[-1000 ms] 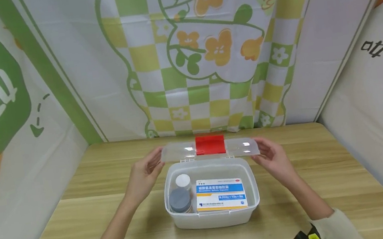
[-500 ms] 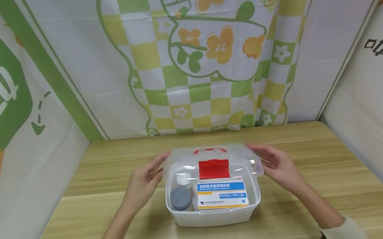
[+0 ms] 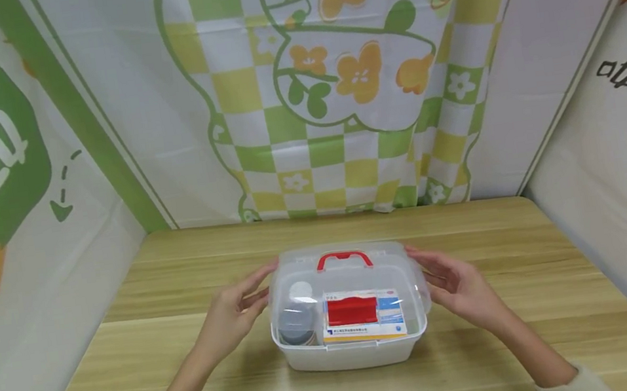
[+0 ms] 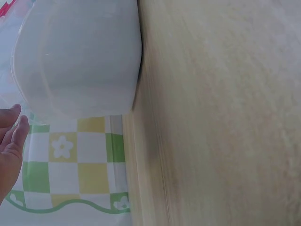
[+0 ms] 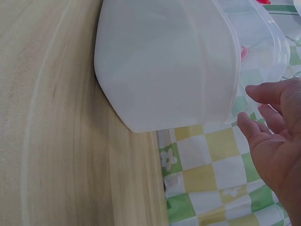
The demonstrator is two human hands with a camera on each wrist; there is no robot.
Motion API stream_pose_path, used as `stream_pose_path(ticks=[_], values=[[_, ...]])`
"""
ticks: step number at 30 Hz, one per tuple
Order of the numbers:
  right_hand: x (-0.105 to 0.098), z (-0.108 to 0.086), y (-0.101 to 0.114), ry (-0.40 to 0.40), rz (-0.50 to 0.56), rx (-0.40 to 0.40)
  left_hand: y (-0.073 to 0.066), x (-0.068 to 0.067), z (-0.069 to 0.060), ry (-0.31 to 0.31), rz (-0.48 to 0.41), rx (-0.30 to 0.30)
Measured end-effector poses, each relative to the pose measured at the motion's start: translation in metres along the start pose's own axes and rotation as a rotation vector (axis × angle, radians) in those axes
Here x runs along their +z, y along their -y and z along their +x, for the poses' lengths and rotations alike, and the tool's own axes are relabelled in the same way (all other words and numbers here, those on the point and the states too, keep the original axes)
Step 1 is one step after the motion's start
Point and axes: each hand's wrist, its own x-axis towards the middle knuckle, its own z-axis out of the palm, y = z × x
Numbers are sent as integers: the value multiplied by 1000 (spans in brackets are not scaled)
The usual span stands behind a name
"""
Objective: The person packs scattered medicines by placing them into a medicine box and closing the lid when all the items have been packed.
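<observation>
A white plastic box (image 3: pixel 347 357) stands on the table, its clear lid (image 3: pixel 391 268) swung over it and tilted, with the front edge still above the rim. The lid carries a red handle (image 3: pixel 344 259) and a red latch (image 3: pixel 352 311). My left hand (image 3: pixel 231 315) holds the lid's left side between thumb and fingers. On the right side, my right hand (image 3: pixel 459 285) holds it the same way. Through the lid show a blue-and-white medicine carton (image 3: pixel 393 327), a grey-capped bottle (image 3: pixel 296 323) and a white-capped bottle (image 3: pixel 300 291).
The wooden table (image 3: pixel 177 292) extends around the box on all sides. A checked green-and-yellow curtain (image 3: pixel 337 152) hangs at the table's back edge. Printed cloth walls (image 3: pixel 101 256) stand to the left and right.
Both hands have brought the lid forward and down, from standing up behind the box to covering its top at a tilt. The box and its contents stay in place.
</observation>
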Motion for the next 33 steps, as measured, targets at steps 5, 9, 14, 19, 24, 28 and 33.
stream_pose_path(ticks=[5,9,14,19,24,28,33], values=[[0,-6,-2,51,24,-22,1,0,-4,31,38,30],[-1,-10,-3,121,51,-58,2,-1,-8,79,34,78],[0,-13,-3,186,102,-128,3,-4,-13,162,9,145],[3,-15,-3,223,126,-181,3,-5,-18,218,54,185],[6,-18,-6,196,101,-115,1,-6,-19,238,103,183],[7,-19,-6,177,70,-61,-1,-6,-19,248,165,151],[7,-18,-6,172,56,-56,-2,-5,-19,248,191,125]])
